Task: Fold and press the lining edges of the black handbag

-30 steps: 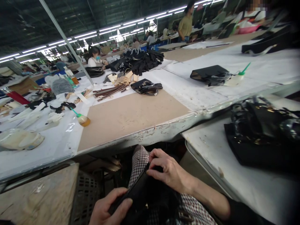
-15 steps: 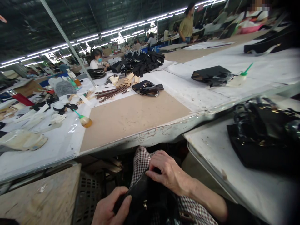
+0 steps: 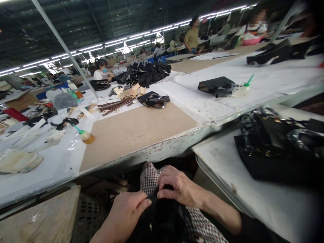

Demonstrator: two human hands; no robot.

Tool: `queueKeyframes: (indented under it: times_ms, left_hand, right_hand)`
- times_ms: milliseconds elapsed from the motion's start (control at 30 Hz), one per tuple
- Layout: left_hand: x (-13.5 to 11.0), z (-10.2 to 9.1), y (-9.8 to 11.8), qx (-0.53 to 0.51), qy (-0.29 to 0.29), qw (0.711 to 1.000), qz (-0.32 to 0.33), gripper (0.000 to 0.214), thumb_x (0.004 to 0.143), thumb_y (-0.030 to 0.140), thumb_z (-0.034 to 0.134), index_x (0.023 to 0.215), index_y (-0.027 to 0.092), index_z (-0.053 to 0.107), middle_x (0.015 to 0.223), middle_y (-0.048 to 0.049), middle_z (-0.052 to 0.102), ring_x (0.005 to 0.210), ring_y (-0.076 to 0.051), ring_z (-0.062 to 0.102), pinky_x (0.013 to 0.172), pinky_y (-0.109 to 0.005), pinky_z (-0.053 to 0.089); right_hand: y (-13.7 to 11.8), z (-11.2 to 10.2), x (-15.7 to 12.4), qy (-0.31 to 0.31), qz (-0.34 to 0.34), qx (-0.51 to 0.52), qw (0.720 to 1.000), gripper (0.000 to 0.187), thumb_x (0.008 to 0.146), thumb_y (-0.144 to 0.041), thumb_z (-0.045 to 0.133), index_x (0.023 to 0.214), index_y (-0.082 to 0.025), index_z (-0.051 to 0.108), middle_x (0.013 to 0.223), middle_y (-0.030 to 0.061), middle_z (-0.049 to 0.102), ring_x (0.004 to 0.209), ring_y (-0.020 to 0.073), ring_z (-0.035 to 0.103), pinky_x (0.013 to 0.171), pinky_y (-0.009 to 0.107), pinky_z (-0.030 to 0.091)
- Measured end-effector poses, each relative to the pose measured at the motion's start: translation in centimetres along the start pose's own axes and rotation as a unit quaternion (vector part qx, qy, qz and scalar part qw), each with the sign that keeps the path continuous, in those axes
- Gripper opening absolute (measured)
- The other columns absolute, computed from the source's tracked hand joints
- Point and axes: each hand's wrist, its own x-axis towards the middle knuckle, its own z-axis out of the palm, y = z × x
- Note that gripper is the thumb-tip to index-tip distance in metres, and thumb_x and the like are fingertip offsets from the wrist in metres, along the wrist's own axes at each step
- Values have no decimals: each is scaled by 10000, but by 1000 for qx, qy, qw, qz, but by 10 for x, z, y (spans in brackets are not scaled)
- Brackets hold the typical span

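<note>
Below the workbench (image 3: 141, 130), your left hand (image 3: 126, 210) and right hand (image 3: 181, 189) pinch the top edge of the black bag (image 3: 164, 221) on your lap, work seemingly midway.

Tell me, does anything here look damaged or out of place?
Yes. The front edge of the long white worktable is chipped, its paint flaking. On top, a small green-nozzled plastic bottle of amber liquid seems to lie on its side; nothing looks spilled. The left hand and right hand grip a soft black bag.
</note>
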Motion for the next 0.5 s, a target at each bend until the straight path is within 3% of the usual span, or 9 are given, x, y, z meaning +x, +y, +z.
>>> queueKeyframes:
  times_ms: [67, 200, 500]
  left_hand:
    - [-2, 6, -10, -1, 7, 1000, 17, 406, 1033, 347, 434, 682, 209, 582, 676, 7, 666, 625, -149, 611, 587, -235, 333]
    - [-7, 15, -29, 0, 7, 1000, 5, 391, 1042, 360, 410, 729, 216, 595, 696, 10, 677, 654, -147, 641, 611, -214, 370]
    - [-6, 17, -39, 5, -9, 1000, 13, 423, 1050, 414, 388, 731, 215, 583, 700, 18, 660, 657, -135, 646, 623, -194, 406]
  right_hand:
    - [12, -12, -2, -15, -12, 26, 999, 254, 868, -449, 768, 791, -213, 714, 1027, 25, 740, 1012, 221, 642, 952, 389, 433]
    - [26, -23, -4, -6, 32, 76, 997, 191, 818, -376, 827, 784, -210, 737, 1189, 39, 728, 1123, 236, 643, 977, 378, 459]
    - [31, -4, 3, 49, 52, 185, 980, 178, 845, -260, 773, 726, -167, 678, 994, 51, 732, 894, 184, 671, 786, 299, 508]
